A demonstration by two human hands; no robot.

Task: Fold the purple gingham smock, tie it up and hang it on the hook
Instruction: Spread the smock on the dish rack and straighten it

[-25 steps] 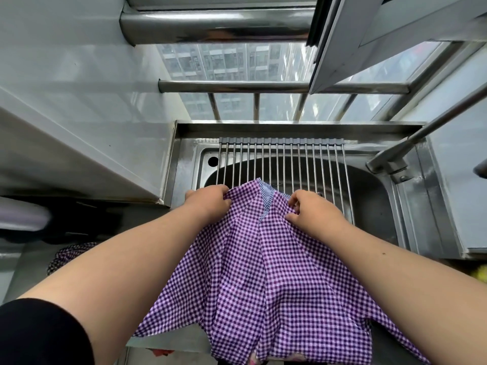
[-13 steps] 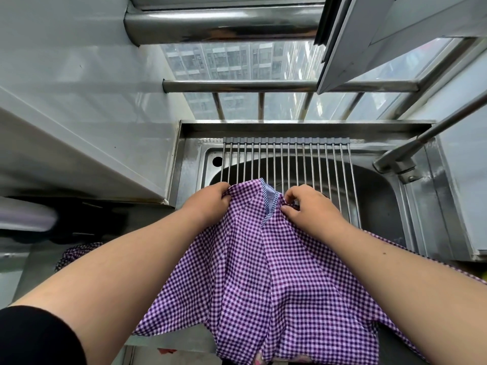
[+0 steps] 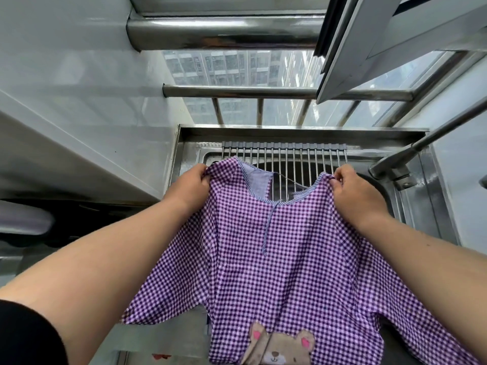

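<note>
Purple gingham smock held up and spread wide between two hands, above a steel sink under a barred window. Neckline uppermost, body hanging down from the grips toward the wearer of the camera, a bear patch low on the front. Not yet folded, by the look of it; no hook in view.

Left hand clenched on the left shoulder of the smock, fingers curled round a bunch of cloth. Right hand pinching the right shoulder, thumb and fingers closed on the edge. Neckline sagging in a curve between the two grips.

Just beyond the grips, a rack of thin metal rods laid across the sink. Beyond the right grip and off to its side, a tap.

Between the grips and a little below, a thin striped tie dangling loose down the front; a second strand trailing from the neckline toward the rods.

Likely trouble from here:
- Loose strand catching between the rods if the smock drops forward, then tugging or snagging on the lift.
- Hem or sleeve dipping into the basin, possibly wet, if the grips lower.
- A shoulder slipping from the right pinch, the lighter hold of the two, leaving the cloth lopsided and the fold crooked.
- Ties getting folded inside and lost, leaving nothing to knot with.
</note>
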